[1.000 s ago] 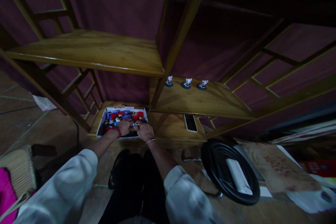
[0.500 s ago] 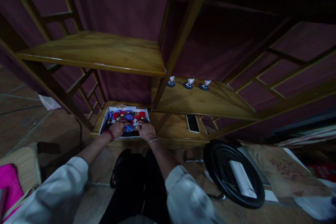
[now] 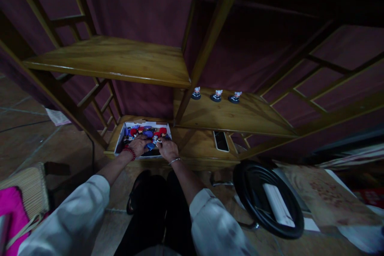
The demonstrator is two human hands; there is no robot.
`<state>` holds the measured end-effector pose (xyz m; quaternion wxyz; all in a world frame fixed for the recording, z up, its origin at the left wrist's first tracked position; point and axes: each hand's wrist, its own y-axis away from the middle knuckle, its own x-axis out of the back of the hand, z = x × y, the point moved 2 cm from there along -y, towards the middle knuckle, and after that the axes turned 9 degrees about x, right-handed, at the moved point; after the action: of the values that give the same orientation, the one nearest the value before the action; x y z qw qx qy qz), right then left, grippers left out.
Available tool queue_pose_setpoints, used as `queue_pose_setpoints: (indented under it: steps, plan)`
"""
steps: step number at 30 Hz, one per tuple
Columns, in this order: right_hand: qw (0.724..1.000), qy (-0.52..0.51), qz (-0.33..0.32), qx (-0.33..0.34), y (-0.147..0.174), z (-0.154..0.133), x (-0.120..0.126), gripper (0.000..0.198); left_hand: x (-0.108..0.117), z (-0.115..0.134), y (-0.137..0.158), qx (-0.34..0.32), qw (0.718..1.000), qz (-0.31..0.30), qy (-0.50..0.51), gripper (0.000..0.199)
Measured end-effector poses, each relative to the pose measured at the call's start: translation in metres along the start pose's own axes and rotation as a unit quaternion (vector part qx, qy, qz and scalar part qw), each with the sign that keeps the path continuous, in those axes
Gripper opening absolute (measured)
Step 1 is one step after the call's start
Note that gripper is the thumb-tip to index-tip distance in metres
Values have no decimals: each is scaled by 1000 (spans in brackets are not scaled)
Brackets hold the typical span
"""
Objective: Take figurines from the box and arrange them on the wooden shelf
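A white open box holds several small figurines with red, blue and purple parts, lying close together. My left hand, with a red bead bracelet, reaches over the box's front left part. Its fingers stretch across the figurines beside a blue piece. My right hand, with a silver bangle, comes in over the front right corner. Its fingers are closed on a small figurine with pale parts, mostly covered by the fingertips.
Three figurines on dark round bases stand on the right wooden shelf. A phone lies on the lower board. Above the box juts a higher shelf. A black round stool with a white packet is at lower right.
My left hand has shifted a little to the right across the figurines, nearer to my right hand. My right hand stays nearly where it was.
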<state>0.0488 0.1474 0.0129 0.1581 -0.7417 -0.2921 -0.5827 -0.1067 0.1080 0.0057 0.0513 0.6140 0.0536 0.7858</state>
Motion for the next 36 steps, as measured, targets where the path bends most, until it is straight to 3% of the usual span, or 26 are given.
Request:
queue_pose_setpoints:
  steps: [7, 11, 23, 27, 32, 36]
  plan:
    - [1000, -4, -1, -1, 2, -2, 5, 35, -8, 4, -8, -33, 998, 47, -8, 21]
    - [1000, -7, -3, -7, 2, -2, 4, 37, -11, -2, -11, -29, 995, 94, 35, 23]
    - [999, -33, 18, -15, 3, 0, 6, 36, 5, 5, -4, 98, 978, 124, 140, 27]
    - [999, -41, 14, -18, 3, 1, 7, 34, 8, 8, -1, 178, 959, 107, 193, 29]
    - [998, -58, 16, -12, 3, 1, 8, 32, 5, 10, 3, 198, 938, 113, 261, 25]
    - [996, -80, 36, -24, 6, 2, 10, 33, 1, 10, 6, 213, 905, 115, 350, 23]
